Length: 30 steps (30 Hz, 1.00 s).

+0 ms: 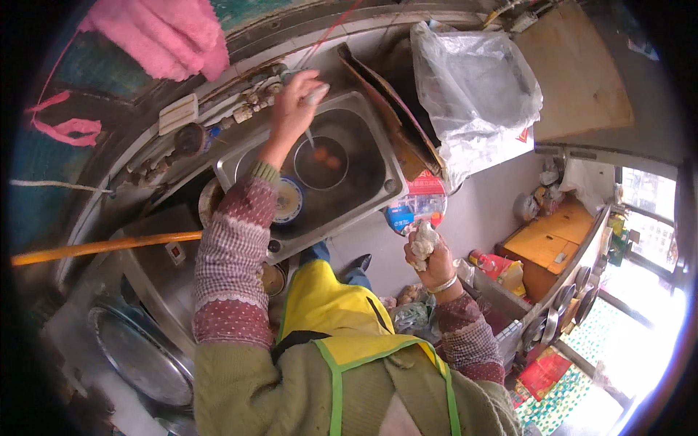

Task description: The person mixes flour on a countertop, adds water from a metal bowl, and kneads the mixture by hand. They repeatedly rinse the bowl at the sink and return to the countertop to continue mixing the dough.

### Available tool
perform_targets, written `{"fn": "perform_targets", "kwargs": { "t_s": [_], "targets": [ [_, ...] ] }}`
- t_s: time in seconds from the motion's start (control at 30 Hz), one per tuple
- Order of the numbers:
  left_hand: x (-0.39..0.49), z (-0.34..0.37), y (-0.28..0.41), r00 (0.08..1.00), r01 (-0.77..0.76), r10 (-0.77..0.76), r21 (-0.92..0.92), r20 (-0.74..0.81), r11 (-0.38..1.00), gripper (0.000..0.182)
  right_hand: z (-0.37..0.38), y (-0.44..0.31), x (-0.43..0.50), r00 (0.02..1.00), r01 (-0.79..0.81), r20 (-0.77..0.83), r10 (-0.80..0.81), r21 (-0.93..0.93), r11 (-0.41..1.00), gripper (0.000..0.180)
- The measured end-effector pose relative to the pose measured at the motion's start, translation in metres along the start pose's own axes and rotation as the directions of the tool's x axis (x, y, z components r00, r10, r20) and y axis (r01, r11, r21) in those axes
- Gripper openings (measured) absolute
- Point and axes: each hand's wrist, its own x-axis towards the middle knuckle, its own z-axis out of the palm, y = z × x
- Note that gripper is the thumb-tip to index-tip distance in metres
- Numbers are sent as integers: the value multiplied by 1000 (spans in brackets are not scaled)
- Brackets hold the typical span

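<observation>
Over the stainless steel sink (390,158), my left hand (299,103) is raised by the tap, fingers curled; a pale grey piece shows at its fingertips, and whether they grip it is unclear. A thin stream of water falls below the hand into a round vessel (332,182) holding a few orange-brown, roundish things (326,158). A blue-and-white patterned dish (289,200) lies beside it, partly behind my left sleeve. My right hand (439,264) is outside the sink to the right, closed around a crumpled whitish wad (424,246).
Folded cardboard (390,103) stands at the sink's right edge, near a plastic-covered box (469,82). On the left are a wooden pole (109,248) and a large metal basin (142,354). An orange wooden cabinet (545,234) and several hanging pans (564,297) are at right.
</observation>
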Motion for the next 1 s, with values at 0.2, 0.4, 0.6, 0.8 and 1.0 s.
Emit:
{"fn": "perform_targets", "kwargs": {
  "t_s": [0.2,0.4,0.6,0.8,1.0],
  "targets": [
    [-124,-17,-54,850,487,-508,-160,-138,858,16,-28,6,-23,998,50,-22,-51,-38,998,15],
    [-214,14,-132,610,755,-760,-128,-224,644,32,-59,16,-47,999,42,-12,-41,44,998,13],
    [-211,14,-180,655,748,-703,108,-275,655,45,-80,21,-70,996,50,-81,-44,84,995,13],
    [-208,13,-215,667,740,-632,251,-395,624,47,-93,26,-86,992,50,-120,-34,136,989,14],
    [-204,24,-219,733,679,-466,559,-495,476,39,-103,34,-93,991,67,-128,-46,159,985,16]
  ]
}}
